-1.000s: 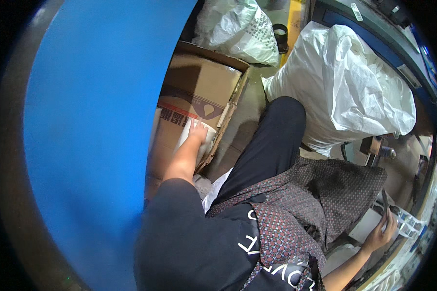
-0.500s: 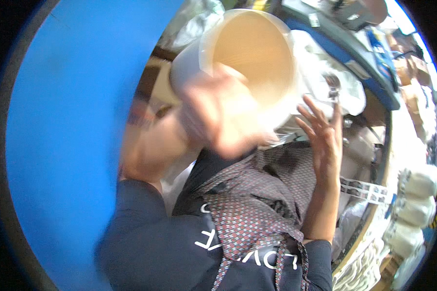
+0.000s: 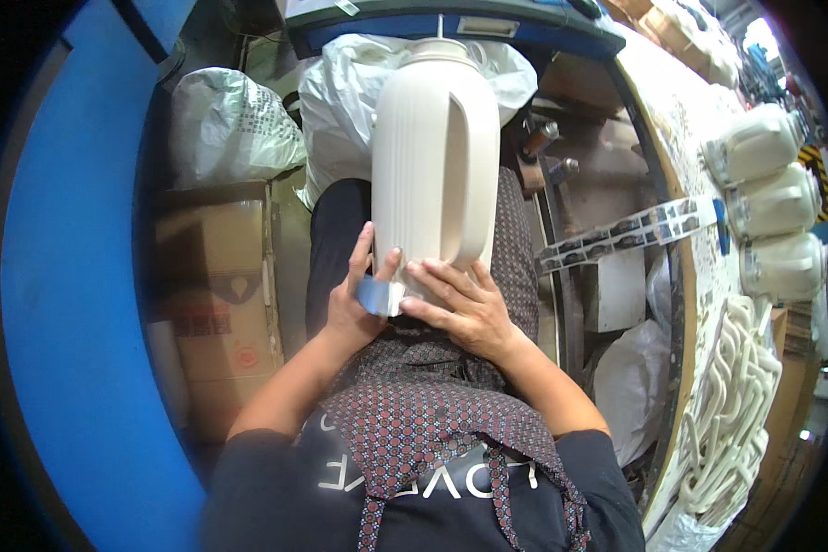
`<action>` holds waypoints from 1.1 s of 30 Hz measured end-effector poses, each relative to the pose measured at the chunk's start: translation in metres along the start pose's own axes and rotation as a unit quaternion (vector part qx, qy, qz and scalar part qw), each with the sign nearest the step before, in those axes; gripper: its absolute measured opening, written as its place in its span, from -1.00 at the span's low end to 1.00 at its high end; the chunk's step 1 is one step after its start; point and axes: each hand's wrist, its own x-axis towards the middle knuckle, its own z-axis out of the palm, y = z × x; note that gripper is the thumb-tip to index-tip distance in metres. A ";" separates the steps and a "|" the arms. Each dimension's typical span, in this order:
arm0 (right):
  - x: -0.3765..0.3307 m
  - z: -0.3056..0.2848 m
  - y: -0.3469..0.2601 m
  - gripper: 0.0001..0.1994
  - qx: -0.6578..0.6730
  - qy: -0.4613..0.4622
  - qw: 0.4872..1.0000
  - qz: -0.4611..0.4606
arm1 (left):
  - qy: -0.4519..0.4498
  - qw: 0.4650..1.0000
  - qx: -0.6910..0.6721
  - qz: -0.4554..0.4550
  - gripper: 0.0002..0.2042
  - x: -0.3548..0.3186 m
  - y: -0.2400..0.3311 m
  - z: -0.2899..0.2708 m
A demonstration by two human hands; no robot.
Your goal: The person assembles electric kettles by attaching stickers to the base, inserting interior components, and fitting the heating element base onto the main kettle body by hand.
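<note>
A cream-coloured jug body (image 3: 419, 175) with a long side handle rests against my lap, its narrow neck pointing away from me. At its near end, my left hand (image 3: 354, 299) pinches a small shiny blue-and-silver label (image 3: 377, 296). The left fingertips also reach the jug's lower edge. My right hand (image 3: 465, 308) grips the same end, several fingers laid over the jug wall below the handle. Its thumb lies close by the label's right edge. How far the label touches the jug I cannot tell.
A workbench (image 3: 658, 129) runs along the right, bearing several cream jug bodies (image 3: 768, 198) and a pile of cream handles (image 3: 722, 414). A label strip (image 3: 630, 235) hangs off its edge. On the left are a cardboard box (image 3: 216, 322), a white bag (image 3: 235, 129) and a blue panel (image 3: 74, 276).
The jug, earlier with its wide round opening toward me, now lies lengthwise with its handle side up. My hands have come together at its near end, the left with a label.
</note>
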 end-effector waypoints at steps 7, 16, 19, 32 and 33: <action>-0.011 -0.058 -0.003 -0.74 0.340 0.206 0.898 0.187 | -0.095 0.994 0.039 -0.045 -0.12 0.013 0.027 -0.032; -0.022 -0.017 -0.020 -0.92 0.535 0.177 0.697 0.444 | -0.029 0.974 -0.187 -0.126 -0.73 0.020 0.048 -0.034; -0.023 -0.013 -0.022 -0.91 0.507 0.169 0.718 0.447 | -0.024 0.980 -0.153 -0.124 -0.81 0.021 0.055 -0.032; -0.020 -0.002 -0.025 -0.90 0.386 0.191 0.801 0.416 | -0.002 0.997 -0.065 -0.050 -0.80 0.020 0.054 -0.027; -0.019 -0.002 -0.025 -0.90 0.380 0.192 0.805 0.413 | -0.002 0.997 -0.061 -0.048 -0.80 0.019 0.054 -0.027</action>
